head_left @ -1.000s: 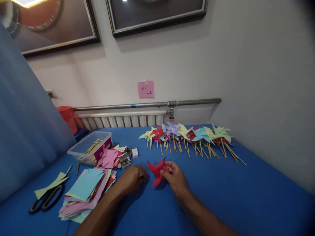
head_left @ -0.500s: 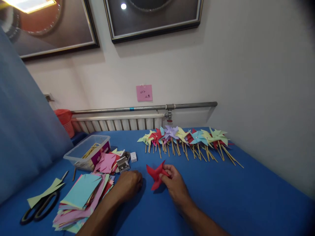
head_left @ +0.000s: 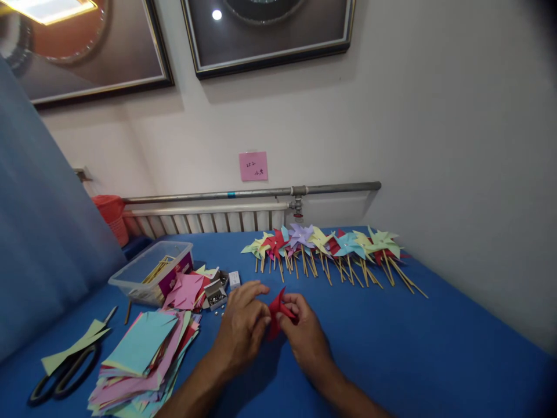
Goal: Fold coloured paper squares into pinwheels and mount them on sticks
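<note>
My right hand (head_left: 304, 331) pinches a red paper pinwheel head (head_left: 278, 310) just above the blue table (head_left: 435, 348). My left hand (head_left: 243, 322) has come against the pinwheel's left side, fingers curled onto the paper. A small open box of metal pins (head_left: 216, 295) lies just left of my left hand, with a few loose pins beside it. A row of several finished pinwheels on wooden sticks (head_left: 331, 249) lies across the table behind my hands.
A stack of coloured paper squares (head_left: 143, 354) lies at the left, with black scissors (head_left: 56, 377) and a green paper strip further left. A clear plastic tub of sticks (head_left: 152, 270) stands behind the stack. A radiator and pipe run along the wall.
My left hand moved right from the table by the pin box to the red pinwheel and now touches it. My right hand kept its hold, shifting slightly.
</note>
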Available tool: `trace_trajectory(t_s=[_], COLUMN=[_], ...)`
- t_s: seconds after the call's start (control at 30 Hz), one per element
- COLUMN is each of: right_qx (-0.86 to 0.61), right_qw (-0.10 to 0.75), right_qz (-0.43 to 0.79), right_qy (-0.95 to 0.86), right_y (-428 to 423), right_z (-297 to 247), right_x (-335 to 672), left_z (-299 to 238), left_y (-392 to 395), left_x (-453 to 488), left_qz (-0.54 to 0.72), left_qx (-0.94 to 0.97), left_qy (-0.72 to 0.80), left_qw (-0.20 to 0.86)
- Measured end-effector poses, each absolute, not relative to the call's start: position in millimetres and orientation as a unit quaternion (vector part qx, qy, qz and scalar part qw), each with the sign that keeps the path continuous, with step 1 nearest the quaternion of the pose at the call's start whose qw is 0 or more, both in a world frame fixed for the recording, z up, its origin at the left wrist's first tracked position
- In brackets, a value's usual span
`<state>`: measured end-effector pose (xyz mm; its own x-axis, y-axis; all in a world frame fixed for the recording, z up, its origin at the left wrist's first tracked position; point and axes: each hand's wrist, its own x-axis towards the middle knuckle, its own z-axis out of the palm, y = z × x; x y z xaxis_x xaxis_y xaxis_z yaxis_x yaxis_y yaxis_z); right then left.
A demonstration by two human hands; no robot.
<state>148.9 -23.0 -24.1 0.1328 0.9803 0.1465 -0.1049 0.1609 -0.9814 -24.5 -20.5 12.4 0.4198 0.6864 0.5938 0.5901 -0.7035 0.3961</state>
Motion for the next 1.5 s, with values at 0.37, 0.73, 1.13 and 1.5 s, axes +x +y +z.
trace_trajectory(t_s=[0.37,0.73,1.13,1.5], right_qx=[-0.417,-0.421,-0.415,-0.401], right_qw=[0.605,0.591,0.588,0.583], right_qz=[0.508,0.509,0.52,0.53], right_qy=[-0.45,-0.462,-0.46,-0.467], right_y=[-28,-26,-28,-28], right_z=[-17,-20,-16,-13], right_x=[144,146,146,146], left_z=[10,8,14,19], left_y=[-19,-16,-17,-19], left_x=[-24,-25,-24,-21], left_qz=[0.346,0.347,0.315,0.321], left_qx=[0.836,0.819,0.812,0.795], left_qy=[0.394,0.416,0.433,0.437], left_qw=[0.161,0.19,0.231,0.271])
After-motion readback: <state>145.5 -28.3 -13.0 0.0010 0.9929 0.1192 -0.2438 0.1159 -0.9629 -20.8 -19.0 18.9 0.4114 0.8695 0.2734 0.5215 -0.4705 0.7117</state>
